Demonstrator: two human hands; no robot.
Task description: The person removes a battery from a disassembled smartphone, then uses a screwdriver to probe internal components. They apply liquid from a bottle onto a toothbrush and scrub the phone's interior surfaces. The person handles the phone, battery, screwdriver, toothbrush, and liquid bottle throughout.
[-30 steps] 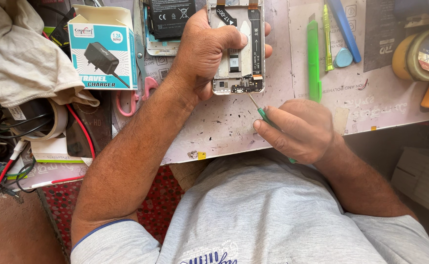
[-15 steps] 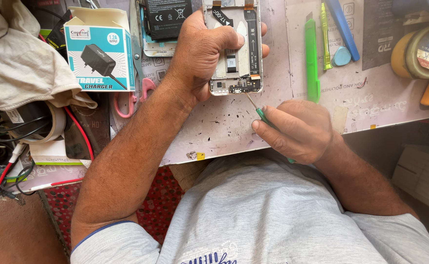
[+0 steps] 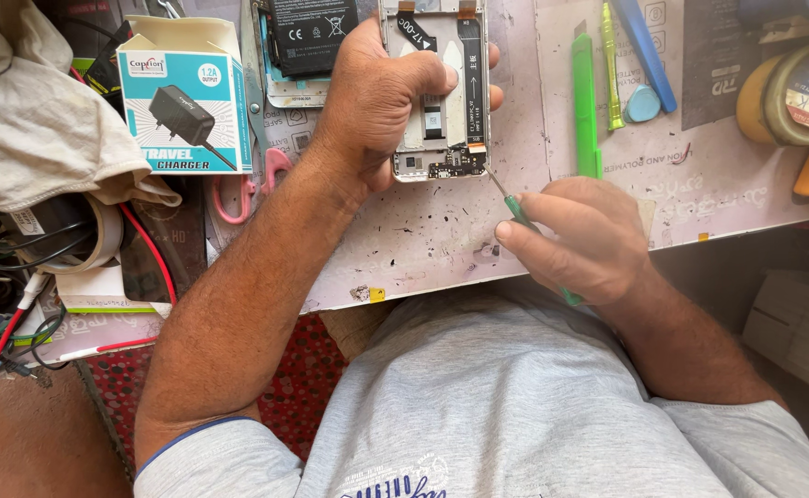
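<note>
We've got our left hand (image 3: 381,101) wrapped over the opened phone (image 3: 441,92), fingers curled tight round its frame, pinning it flat to the surface (image 3: 423,231) so it can't skid. The back is off and the inner parts face up at us, which is why the grip sits along one long edge and leaves the bottom end bare.

Our right hand (image 3: 575,240) is closed round a green-handled screwdriver (image 3: 515,210), pinched near the front of the handle for fine control. The thin shaft runs up and away from that grip, and its tip sits at the phone's lower edge, at the small circuit board there; whether it touches a screw we cannot tell.

Beyond the right hand lie a green cutter (image 3: 585,106), a blue pry tool (image 3: 644,51) and a blue pick (image 3: 642,103), all within easy reach. Out past the left hand stand a charger box (image 3: 183,97) and a battery (image 3: 310,35), with pink-handled scissors (image 3: 238,189) just beside the wrist.
</note>
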